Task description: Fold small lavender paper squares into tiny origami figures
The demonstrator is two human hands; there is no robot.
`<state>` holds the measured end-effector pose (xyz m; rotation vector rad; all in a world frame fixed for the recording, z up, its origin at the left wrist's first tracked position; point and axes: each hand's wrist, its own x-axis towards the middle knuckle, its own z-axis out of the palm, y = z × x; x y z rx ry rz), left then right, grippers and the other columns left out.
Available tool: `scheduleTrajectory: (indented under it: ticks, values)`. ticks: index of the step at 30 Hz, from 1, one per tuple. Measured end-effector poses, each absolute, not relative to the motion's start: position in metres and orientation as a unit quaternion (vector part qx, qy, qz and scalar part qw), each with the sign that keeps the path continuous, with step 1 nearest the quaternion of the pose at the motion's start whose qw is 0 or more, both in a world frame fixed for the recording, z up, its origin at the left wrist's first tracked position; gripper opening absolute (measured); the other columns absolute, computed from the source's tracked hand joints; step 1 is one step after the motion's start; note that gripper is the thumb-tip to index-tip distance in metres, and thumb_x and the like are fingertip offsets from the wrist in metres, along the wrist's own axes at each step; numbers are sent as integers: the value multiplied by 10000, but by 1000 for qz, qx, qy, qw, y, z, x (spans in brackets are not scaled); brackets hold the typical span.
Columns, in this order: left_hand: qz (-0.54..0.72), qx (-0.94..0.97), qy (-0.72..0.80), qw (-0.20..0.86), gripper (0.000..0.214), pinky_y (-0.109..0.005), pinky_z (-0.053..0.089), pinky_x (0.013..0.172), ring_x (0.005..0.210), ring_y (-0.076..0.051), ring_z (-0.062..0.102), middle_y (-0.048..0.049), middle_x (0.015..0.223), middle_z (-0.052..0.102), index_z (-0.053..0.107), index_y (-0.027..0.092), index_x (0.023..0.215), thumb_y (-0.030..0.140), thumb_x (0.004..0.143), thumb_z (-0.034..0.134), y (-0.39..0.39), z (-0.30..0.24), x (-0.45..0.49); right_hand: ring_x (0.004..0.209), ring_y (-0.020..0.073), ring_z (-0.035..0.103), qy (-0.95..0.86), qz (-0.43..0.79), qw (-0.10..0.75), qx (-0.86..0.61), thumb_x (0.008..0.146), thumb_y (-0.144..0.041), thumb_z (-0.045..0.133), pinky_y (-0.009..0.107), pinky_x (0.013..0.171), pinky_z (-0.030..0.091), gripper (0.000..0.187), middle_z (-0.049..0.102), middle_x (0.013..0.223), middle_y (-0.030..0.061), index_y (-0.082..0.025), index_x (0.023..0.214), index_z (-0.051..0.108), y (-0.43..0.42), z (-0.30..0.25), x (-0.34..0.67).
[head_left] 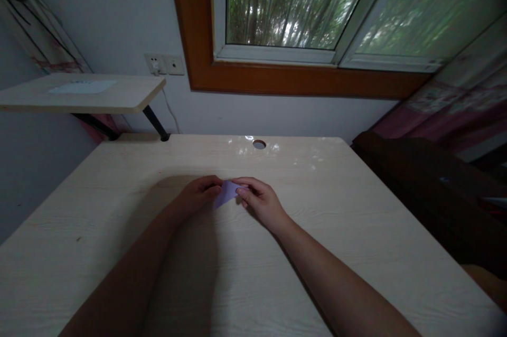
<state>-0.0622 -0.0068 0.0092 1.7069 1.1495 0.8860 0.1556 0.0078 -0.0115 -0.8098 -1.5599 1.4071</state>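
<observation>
Now, both grips are on the small purple paper [227, 193]: the left hand [200, 192] has thumb and fingers closed at its left edge, the right hand [261, 199] pinches its right side, and one pointed corner juts between them toward the person. It's out over the far half of the worktop [317, 242], near the round hole [259, 144] by the back edge. Pale surface stretches wide on either side, room to swing both ways, with the raised shelf [134, 91] at the back left corner and dark furniture [428, 189] beyond the right edge.
</observation>
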Motion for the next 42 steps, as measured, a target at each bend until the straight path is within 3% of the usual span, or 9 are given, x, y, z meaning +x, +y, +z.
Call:
scheduleTrajectory:
  ticks: [19,29,42]
  values:
    - [363,654,505,431,274,-241,407,656,684,-138,520,12,699,603,672,155,762,408,846,606,-7,5,-62,621,100,559,-676,500,426,-335,916,-395,592,241,572,449,298,652,896,47,-231,1138,706,9,-15,155]
    - [361,650,516,425,277,-236,394,619,643,-129,504,16,660,599,680,150,742,413,817,635,-4,2,-62,676,121,564,-729,432,417,-329,910,-342,628,260,642,450,239,590,829,21,-271,1114,729,8,-6,155]
    - [369,643,494,454,262,-248,427,688,692,-143,540,12,700,619,664,159,746,405,825,619,-7,8,-63,610,94,548,-678,497,438,-319,895,-397,632,245,556,444,253,588,873,27,-265,1085,736,11,-15,156]
